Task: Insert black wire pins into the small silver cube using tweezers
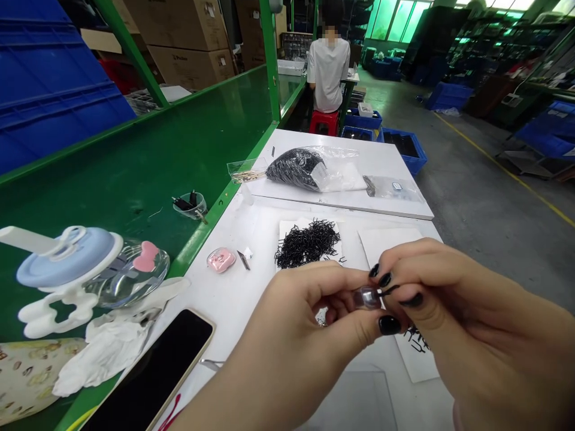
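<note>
Black wire pins (308, 244) lie heaped on a white paper sheet (287, 230) on the white table (233, 305), while the closest work sits above them, between 2 hands. The left hand (296, 341) grips a small clear plastic piece (367, 297) between thumb and forefinger. The right hand (471, 317) is closed in a tight pinch on 1 thin black pin (390, 291), whose end appears to touch that piece.

The main risk lies in that tiny contact: a slip of the fingertips could flick the pin away among the strays on the second paper sheet (415, 353). The plastic looks slick, so a loose pinch could drop it onto the table. Too much force might bend the pin or scratch the plastic. A phone (153, 371) lying near the left forearm could also be knocked.
</note>
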### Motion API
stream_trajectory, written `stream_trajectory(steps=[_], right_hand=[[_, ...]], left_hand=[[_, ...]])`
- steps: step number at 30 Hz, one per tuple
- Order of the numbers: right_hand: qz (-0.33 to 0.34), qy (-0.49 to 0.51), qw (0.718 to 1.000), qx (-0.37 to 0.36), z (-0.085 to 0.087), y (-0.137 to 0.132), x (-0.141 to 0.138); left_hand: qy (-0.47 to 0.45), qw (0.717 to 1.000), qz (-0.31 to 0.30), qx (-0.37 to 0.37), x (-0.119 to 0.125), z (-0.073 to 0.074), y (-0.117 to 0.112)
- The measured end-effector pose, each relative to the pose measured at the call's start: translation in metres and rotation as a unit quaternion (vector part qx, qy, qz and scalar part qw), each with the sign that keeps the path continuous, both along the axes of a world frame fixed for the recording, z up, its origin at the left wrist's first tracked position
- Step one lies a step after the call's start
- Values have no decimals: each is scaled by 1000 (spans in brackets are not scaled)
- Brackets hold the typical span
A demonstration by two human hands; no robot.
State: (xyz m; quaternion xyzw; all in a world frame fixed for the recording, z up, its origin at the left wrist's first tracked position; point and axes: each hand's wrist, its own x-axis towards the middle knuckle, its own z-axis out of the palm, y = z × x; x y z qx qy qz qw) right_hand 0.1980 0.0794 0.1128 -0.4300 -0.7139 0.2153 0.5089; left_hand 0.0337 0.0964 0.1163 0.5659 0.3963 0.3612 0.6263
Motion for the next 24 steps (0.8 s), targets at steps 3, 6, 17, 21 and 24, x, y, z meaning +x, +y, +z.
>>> stream_trajectory(steps=[3, 6, 17, 21, 24], right_hand=[[-11, -6, 1000, -5, 0, 1, -2], [-7, -13, 1000, -4, -1, 4, -3], [-3, 6, 1000, -9, -5, 3, -1], [7, 2, 1000, -14, -4, 5, -1], [17, 0, 1000, -14, -2, 5, -1]], left_hand=[[8, 1000, 10, -8, 0, 0, 0], [12, 1000, 12, -17, 0, -2, 0], [14, 1000, 22, -6, 1, -3, 3], [19, 1000, 23, 1, 1, -2, 4], [9, 1000, 22, 0, 2, -1, 4]])
